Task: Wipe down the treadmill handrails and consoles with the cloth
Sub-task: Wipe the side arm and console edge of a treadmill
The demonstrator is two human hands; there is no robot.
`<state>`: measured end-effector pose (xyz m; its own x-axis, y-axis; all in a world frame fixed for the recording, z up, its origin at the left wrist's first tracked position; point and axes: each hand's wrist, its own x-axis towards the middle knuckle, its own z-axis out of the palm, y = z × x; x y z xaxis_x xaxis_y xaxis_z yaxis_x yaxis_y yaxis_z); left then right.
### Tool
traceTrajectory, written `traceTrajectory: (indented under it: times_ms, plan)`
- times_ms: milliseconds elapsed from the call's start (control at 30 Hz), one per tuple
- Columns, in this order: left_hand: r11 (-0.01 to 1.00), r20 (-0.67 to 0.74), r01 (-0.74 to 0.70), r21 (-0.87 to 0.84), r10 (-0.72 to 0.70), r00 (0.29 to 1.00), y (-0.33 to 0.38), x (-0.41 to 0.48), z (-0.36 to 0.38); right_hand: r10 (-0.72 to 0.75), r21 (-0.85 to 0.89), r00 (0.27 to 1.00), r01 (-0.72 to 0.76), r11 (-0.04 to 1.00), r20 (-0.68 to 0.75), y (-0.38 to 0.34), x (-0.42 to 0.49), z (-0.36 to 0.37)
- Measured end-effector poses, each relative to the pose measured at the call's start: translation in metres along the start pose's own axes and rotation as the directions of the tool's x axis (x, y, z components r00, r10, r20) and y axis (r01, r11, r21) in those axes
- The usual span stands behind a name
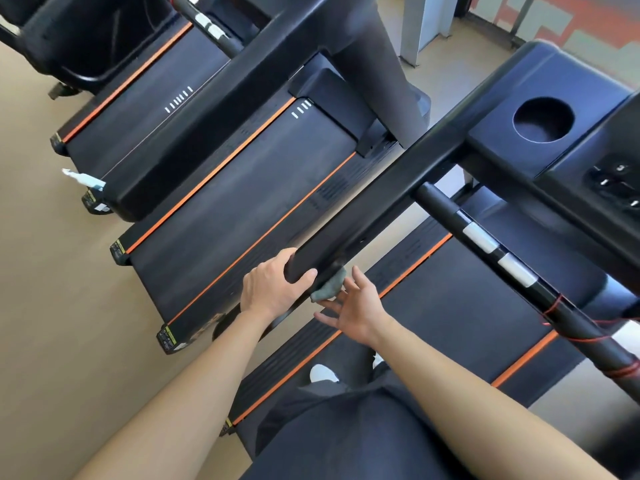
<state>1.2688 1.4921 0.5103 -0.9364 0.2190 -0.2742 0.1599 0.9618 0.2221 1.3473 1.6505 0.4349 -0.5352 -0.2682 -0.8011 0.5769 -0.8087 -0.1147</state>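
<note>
A black flat handrail (363,209) runs from the console (540,109) down to its free end near the middle of the view. My left hand (273,285) wraps around that end of the handrail. A small grey-green cloth (329,287) is bunched under the rail's end, just right of my left thumb. My right hand (356,306) is beside the cloth with fingers spread, fingertips touching or nearly touching it; whether it grips the cloth is unclear.
A round black grip bar (519,271) with silver sensor bands and a red cord crosses at the right. The console has a cup holder (543,119) and buttons (616,185). Two more treadmills (214,188) stand to the left. Tan floor lies at left.
</note>
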Motion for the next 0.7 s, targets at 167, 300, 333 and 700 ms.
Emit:
traceTrajectory:
  times_ms: [167,300,333,700]
  plan:
    - [1.0,-0.01,-0.006,-0.023,0.006,1.0,0.001,-0.001,-0.001,-0.109,0.029,0.994,0.109,0.994,-0.008,-0.043,-0.009,-0.015]
    - [0.998,-0.027,-0.06,-0.02,0.059,0.998,0.001,-0.004,-0.001,-0.239,0.044,0.97,0.24,0.97,-0.036,-0.084,-0.012,-0.022]
    - [0.997,-0.03,-0.079,-0.026,0.078,0.997,0.0,-0.005,0.0,-0.269,0.036,0.962,0.271,0.962,-0.048,-0.09,-0.012,-0.023]
    - [0.991,-0.078,-0.132,-0.031,0.13,0.989,0.001,-0.01,0.0,-0.193,-0.013,0.979,0.192,0.981,-0.071,-0.02,-0.008,0.012]
